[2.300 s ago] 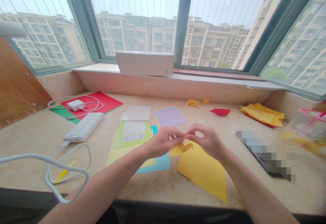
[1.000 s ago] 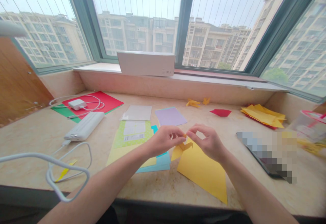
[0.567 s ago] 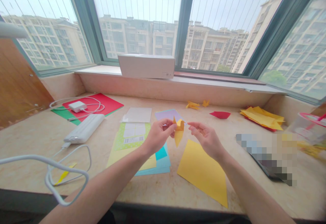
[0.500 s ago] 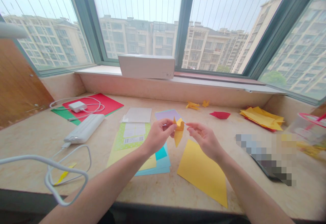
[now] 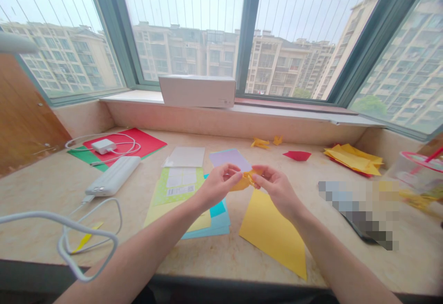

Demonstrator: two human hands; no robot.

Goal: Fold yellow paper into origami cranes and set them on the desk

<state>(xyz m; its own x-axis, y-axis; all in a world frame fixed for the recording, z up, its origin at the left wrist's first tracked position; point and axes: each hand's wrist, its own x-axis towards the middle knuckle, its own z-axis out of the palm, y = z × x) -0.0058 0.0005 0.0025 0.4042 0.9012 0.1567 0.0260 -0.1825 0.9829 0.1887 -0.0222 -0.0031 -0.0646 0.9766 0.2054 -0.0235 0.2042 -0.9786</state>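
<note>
A small folded yellow paper piece (image 5: 245, 181) is held up between both hands, above the worktop. My left hand (image 5: 221, 181) pinches its left side, thumb against the curled fingers. The thumb and fingers of my right hand (image 5: 272, 180) are closed on its right end; the fingers partly hide the folds. Below my right hand lies a flat yellow sheet (image 5: 277, 232). A purple sheet (image 5: 229, 157) lies just behind my left hand, and light blue sheets (image 5: 221, 225) lie under that forearm.
Left: a white power bank (image 5: 114, 175), charger (image 5: 103, 146), cables, red sheet (image 5: 148, 141). Green patterned packet (image 5: 180, 188) left of centre. Right: red folded paper (image 5: 296, 156), yellow sheets (image 5: 353, 156), a pixelated dark device (image 5: 360, 216), plastic cup (image 5: 415, 170). White box (image 5: 197, 92) on the sill.
The yellow paper has turned from upright to roughly level. My right hand has moved left and closed on its end, nearer my left hand. The view has shifted slightly.
</note>
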